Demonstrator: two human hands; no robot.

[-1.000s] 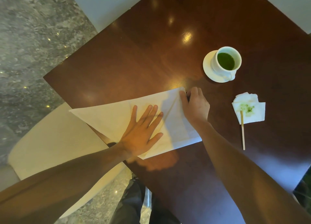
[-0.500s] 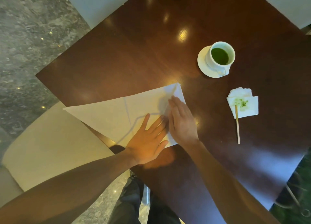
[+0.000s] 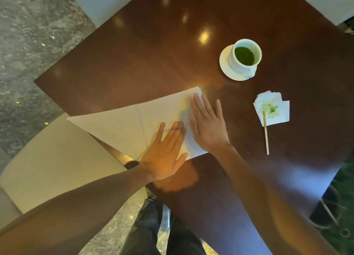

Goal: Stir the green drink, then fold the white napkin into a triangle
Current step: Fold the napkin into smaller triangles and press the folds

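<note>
The white napkin (image 3: 122,124) lies folded in a long triangle on the dark wooden table (image 3: 145,53), its left tip hanging past the table's edge. My left hand (image 3: 164,153) presses flat on the napkin's near right part, fingers straight. Beside it my right hand (image 3: 206,124) lies flat on the napkin's right edge, fingers spread and partly on bare wood. A white cup of green drink (image 3: 245,56) stands on a saucer (image 3: 225,65) at the far right. A wooden stirrer (image 3: 266,134) rests with its tip on a small green-stained tissue (image 3: 274,111).
A beige chair seat (image 3: 47,168) sits below the table's left edge. Grey stone floor (image 3: 23,43) spreads to the left. My dark trousers (image 3: 149,229) show under the table's near corner. Pale chair backs stand at the far top.
My right hand slid from the napkin's far corner down its right edge, opening from curled to flat. My left hand stayed pressed flat on the napkin.
</note>
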